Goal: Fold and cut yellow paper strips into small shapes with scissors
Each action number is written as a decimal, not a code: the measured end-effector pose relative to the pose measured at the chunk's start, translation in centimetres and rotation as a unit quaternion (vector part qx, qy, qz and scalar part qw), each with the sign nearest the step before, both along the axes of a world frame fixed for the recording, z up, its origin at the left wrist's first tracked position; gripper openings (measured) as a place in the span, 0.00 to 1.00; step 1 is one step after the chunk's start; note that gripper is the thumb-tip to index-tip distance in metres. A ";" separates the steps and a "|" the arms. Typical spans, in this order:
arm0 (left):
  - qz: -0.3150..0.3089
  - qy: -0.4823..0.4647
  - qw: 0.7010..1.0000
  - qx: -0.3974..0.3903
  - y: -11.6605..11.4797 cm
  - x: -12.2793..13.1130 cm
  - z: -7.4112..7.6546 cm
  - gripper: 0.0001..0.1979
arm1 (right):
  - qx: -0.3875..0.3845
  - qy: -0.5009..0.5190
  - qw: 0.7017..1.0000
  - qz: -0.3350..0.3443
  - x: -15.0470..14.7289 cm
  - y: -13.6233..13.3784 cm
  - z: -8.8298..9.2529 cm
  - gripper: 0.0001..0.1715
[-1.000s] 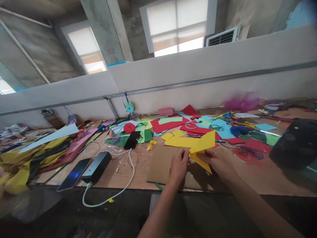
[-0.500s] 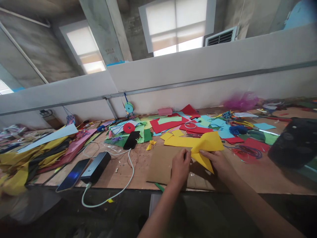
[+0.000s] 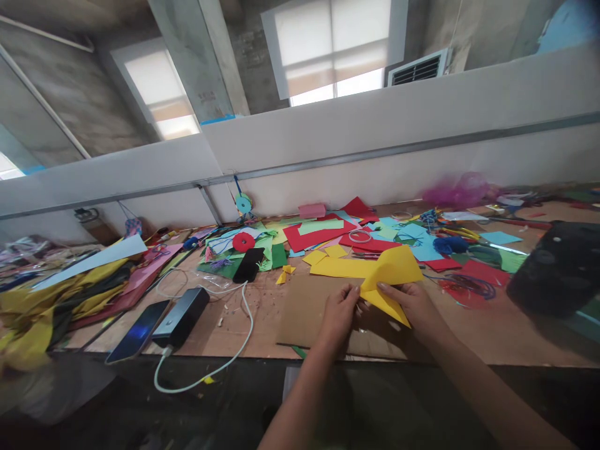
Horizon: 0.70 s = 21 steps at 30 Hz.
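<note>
A yellow sheet [image 3: 396, 265], paper or thin felt, is bent over on itself between my hands, above a piece of brown cardboard [image 3: 304, 309]. My left hand [image 3: 341, 309] pinches its left corner between thumb and fingertips. On the right side, my right hand [image 3: 410, 303] grips the sheet, thumb on top and fingers partly hidden behind it. One pointed flap hangs down toward the cardboard. Just behind lies a flat yellow strip [image 3: 342, 268], with small yellow squares [image 3: 315, 257] beside it. A little yellow folded piece [image 3: 285, 274] rests left of the cardboard.
Red sheets [image 3: 307, 237] and other coloured scraps cover the table's back. To the left are a black power bank [image 3: 182, 317] with a white cable [image 3: 250, 319], a phone [image 3: 138, 331] and another phone [image 3: 249, 265]. A dark container [image 3: 541, 269] stands at right.
The yellow sheet's lower flap has swung slightly to the right. My left hand has turned a little, and its fingers remain at the sheet's corner.
</note>
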State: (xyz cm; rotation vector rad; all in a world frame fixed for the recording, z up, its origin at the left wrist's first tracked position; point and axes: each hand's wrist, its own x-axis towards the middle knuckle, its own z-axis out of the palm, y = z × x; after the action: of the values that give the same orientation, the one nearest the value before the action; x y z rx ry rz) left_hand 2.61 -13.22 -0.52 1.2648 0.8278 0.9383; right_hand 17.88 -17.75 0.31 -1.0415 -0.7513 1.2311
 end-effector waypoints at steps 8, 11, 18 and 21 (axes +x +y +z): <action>-0.028 -0.031 0.999 -0.021 0.0 -0.2 0.3 0.22 | 0.013 -0.018 1.000 -0.002 0.0 0.0 -0.1 0.22; -0.032 -0.017 0.999 -0.005 -0.2 -0.2 0.5 0.21 | 0.013 -0.024 1.000 -0.004 0.1 0.1 -0.5 0.23; -0.025 0.002 0.999 -0.030 0.5 -0.5 1.3 0.21 | 0.015 -0.040 0.999 0.019 0.1 0.1 0.6 0.22; -0.026 0.018 1.000 0.001 1.8 -0.6 2.7 0.20 | 0.022 -0.089 0.996 0.020 0.7 0.9 2.2 0.23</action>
State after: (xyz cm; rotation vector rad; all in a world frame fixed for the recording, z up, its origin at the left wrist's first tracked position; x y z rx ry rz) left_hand 2.03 -11.38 2.23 1.3022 0.8181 0.8780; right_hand 18.56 -16.83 2.49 -1.1156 -0.9370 1.1606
